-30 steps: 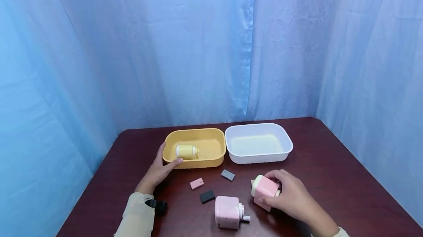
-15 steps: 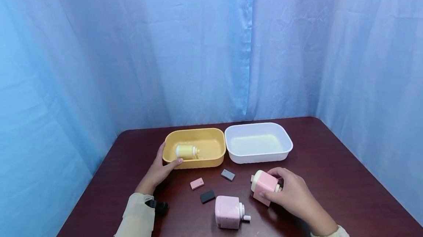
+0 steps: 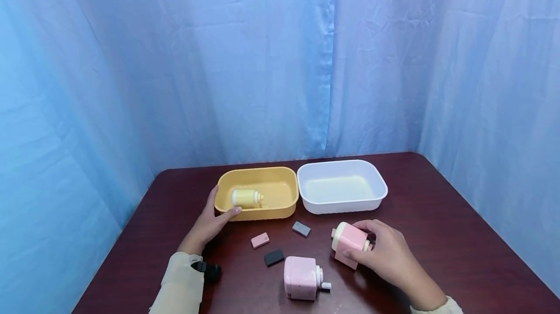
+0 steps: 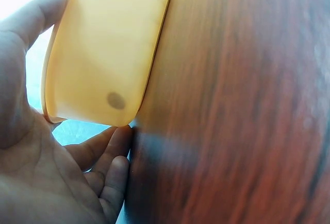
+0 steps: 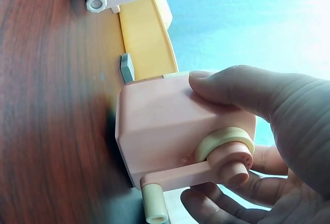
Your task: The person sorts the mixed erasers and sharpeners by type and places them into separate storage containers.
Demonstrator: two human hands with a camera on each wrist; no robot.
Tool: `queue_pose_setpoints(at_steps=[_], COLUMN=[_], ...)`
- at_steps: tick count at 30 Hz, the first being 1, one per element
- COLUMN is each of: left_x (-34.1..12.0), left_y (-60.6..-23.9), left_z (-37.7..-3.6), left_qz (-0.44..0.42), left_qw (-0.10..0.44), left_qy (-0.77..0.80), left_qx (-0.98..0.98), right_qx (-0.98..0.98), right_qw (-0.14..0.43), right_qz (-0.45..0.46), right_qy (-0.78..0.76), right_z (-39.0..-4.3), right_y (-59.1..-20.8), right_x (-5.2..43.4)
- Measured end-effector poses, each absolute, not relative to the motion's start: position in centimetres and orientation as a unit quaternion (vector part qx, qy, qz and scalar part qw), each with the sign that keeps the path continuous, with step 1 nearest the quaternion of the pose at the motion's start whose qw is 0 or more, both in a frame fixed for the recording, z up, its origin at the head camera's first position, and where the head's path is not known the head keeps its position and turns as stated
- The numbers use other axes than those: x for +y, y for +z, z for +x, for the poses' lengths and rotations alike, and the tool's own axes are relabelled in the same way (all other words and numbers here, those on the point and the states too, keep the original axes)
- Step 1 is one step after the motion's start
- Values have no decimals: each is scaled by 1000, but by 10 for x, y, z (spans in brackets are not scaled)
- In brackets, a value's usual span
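My right hand (image 3: 391,255) grips a pink crank pencil sharpener (image 3: 351,243) with a cream rim, thumb on one side and fingers on the other. Its crank handle (image 5: 154,203) points towards the wrist in the right wrist view. Whether the sharpener touches the table cannot be told. At the left end of a yellow bin (image 3: 280,213), my left hand (image 3: 210,224) holds the corner, thumb over the front rim and fingers around the side. Inside that bin lies a yellow pencil sharpener (image 3: 246,198). A second pink pencil sharpener (image 3: 300,277) stands nearer me, its crank facing right.
Right beside the yellow bin stands a white bin (image 3: 343,207). Between the bins and me lie small blocks, perhaps erasers: a pink block (image 3: 260,240), a grey block (image 3: 301,229) and a black block (image 3: 274,258). Blue curtains (image 3: 262,61) hang around the dark red table (image 3: 420,207).
Over the last second my right hand has moved slightly away from me with the pink pencil sharpener and tilted it a little. The left hand keeps its place on the yellow bin.
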State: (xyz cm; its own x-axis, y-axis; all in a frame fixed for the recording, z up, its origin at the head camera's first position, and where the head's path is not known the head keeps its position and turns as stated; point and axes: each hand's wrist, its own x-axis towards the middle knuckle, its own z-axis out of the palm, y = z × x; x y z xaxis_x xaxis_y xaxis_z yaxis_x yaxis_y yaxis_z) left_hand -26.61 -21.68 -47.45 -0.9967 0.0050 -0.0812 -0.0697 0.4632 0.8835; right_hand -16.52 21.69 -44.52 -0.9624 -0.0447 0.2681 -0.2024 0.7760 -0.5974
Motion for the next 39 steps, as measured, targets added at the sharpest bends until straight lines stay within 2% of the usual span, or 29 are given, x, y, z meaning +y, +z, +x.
queue_pose_setpoints(at_steps=[28,39], left_x=[-217,-217], left_y=[-477,-475], left_z=[-270,-268], left_qz=[-13,-18], left_qw=[33,35], left_qy=[525,523], left_qx=[850,851], right_qx=[-920,-914], right_qw=[158,180], right_qz=[87,129], right_qy=[349,339], right_z=[-161,-164], right_y=[-441,-428], right_x=[215,215])
